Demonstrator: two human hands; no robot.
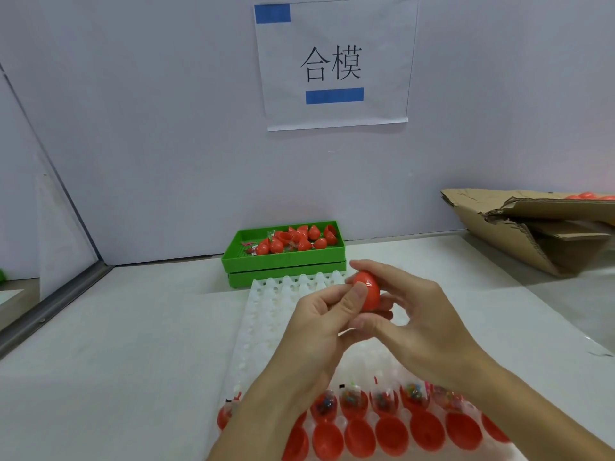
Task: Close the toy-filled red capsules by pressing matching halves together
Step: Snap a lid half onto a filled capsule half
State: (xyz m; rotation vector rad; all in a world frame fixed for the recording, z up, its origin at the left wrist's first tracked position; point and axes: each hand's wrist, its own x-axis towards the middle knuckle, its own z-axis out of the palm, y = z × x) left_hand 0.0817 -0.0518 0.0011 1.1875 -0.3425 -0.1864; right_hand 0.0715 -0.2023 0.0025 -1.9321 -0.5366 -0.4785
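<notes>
1. the left hand (319, 314) pinches the glossy red plastic egg-shaped capsule (367, 291) with its thumb laid over the near side, and the right hand (412, 314) cups the far side with fingers curled round it; both grip the same capsule, held in the air above the white moulded plastic holding tray (266, 314).
2. the capsule looks joined into one smooth egg, though whether the seam has fully seated is hidden by the fingers; my judgement is that this is the pressing step or its very end.
3. below the wrists, a row of open red lower halves filled with small wrapped toys (354, 399) sits in the tray's pockets, and a nearer row of empty red cap halves (361, 439) lies just in front, so many capsules are left to close.
4. the tray is matte, translucent white, with pointed bumps along its far edge, and its far pockets show no capsules.
5. beyond it, a bright green ribbed plastic crate (284, 257) holds loose red halves and small packets against the wall.
6. on the right, a torn brown corrugated cardboard box (532, 227) shows red pieces at its top edge, perhaps finished ones.
</notes>
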